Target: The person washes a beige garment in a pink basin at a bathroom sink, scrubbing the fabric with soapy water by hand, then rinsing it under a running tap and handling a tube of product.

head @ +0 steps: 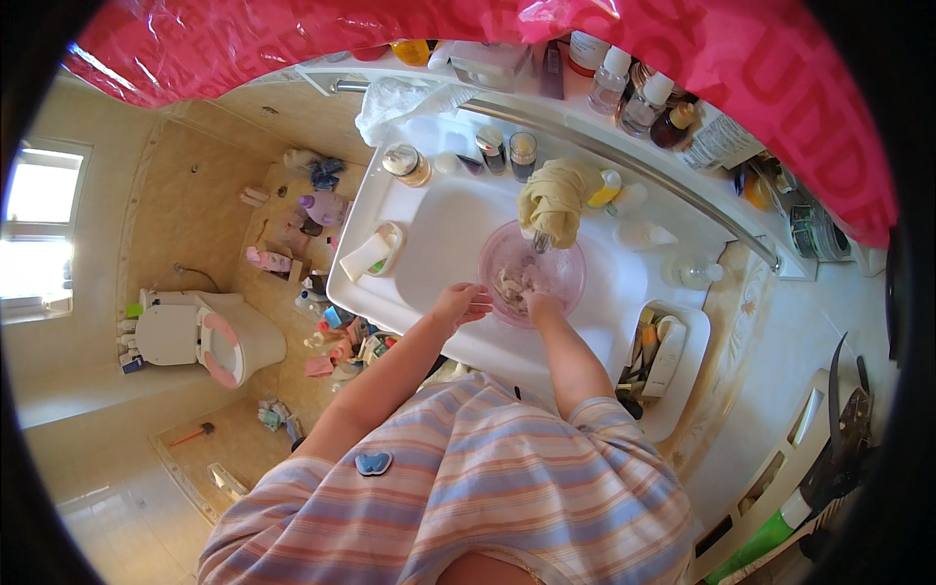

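Observation:
A translucent pink plastic basin [572, 292] stands in the white washbasin [442, 241], under a faucet wrapped in a yellowish cloth [559, 197]. Wet, pale cloth [510, 281] lies inside it in cloudy water. My right hand [540, 298] reaches into the basin at the cloth; its fingers are partly hidden by the water, so its grip is unclear. Just outside the basin's left rim, my left hand [465, 304] is held with its fingers apart and nothing in them. A white soap bar [365, 256] rests against a soap dish [395, 247] on the washbasin's left ledge.
Jars and small bottles [491, 148] line the back ledge. Above them run a metal towel rail [629, 170] and a crowded shelf. A white bin of tubes [691, 380] sits at the right. To the left are a toilet [248, 340] and bottles on the floor.

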`<state>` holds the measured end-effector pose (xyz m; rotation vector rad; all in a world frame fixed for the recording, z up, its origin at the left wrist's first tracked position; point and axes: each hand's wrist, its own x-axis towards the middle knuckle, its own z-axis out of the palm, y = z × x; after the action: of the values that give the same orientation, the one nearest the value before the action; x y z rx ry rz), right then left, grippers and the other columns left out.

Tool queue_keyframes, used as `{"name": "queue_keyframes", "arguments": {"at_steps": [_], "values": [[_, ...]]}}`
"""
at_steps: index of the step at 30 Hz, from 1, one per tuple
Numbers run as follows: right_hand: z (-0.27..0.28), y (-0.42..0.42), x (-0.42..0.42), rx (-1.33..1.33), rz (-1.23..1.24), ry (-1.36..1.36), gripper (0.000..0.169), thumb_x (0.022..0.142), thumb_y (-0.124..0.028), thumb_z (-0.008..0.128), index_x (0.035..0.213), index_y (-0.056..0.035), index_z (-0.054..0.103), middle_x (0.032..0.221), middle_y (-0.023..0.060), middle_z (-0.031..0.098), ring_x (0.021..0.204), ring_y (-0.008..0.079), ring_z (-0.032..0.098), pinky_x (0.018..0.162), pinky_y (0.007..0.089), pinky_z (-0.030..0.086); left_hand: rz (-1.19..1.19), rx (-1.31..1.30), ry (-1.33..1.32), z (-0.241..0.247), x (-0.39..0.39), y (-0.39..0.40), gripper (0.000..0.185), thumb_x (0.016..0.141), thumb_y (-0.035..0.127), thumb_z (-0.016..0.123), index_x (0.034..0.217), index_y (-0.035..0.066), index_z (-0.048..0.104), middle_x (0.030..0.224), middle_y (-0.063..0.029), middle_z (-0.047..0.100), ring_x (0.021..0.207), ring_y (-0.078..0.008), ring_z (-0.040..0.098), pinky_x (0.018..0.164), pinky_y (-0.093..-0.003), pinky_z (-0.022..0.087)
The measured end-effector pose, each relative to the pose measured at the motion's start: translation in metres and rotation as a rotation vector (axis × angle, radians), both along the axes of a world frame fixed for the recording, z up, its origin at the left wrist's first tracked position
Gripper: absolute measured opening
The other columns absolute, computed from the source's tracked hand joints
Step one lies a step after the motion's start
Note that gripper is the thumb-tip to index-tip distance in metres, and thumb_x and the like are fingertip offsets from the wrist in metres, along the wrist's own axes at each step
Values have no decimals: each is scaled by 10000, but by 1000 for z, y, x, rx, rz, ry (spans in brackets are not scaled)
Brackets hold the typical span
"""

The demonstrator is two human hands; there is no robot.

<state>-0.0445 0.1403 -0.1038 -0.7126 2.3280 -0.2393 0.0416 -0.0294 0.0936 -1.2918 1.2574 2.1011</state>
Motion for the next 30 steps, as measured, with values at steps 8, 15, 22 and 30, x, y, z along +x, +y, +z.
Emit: {"name": "queue_keyframes", "arguments": {"at_steps": [8,15,22,30], "values": [[0,-5,-1,-222,-293,21,242,817,-163,409,1001,-91,550,1148,168,474,1011,330,490,814,391,415,8,10,5,-6,-1,2,294,845,233,458,1047,24,499,941,-111,590,853,-201,588,737,-293,474],[102,-20,-24,-618,-248,-167,284,682,85,410,909,-32,533,987,134,537,910,307,527,785,357,417,181,105,-73,-7,-11,15,326,866,308,430,1125,111,455,1155,-98,482,1058,-297,474,824,-481,422],[237,-31,5,-1080,-170,66,260,593,101,454,750,-70,574,891,86,505,891,284,490,809,352,394,314,741,256,-25,-27,15,579,838,572,299,1169,107,399,1215,-136,420,1115,-380,394,907,-539,314],[275,-45,53,-1062,-104,305,169,602,-28,572,738,-128,575,943,55,469,901,295,431,789,387,379,128,612,512,-34,-36,4,435,873,495,331,957,84,445,833,-58,473,771,-160,484,682,-312,423]]}}
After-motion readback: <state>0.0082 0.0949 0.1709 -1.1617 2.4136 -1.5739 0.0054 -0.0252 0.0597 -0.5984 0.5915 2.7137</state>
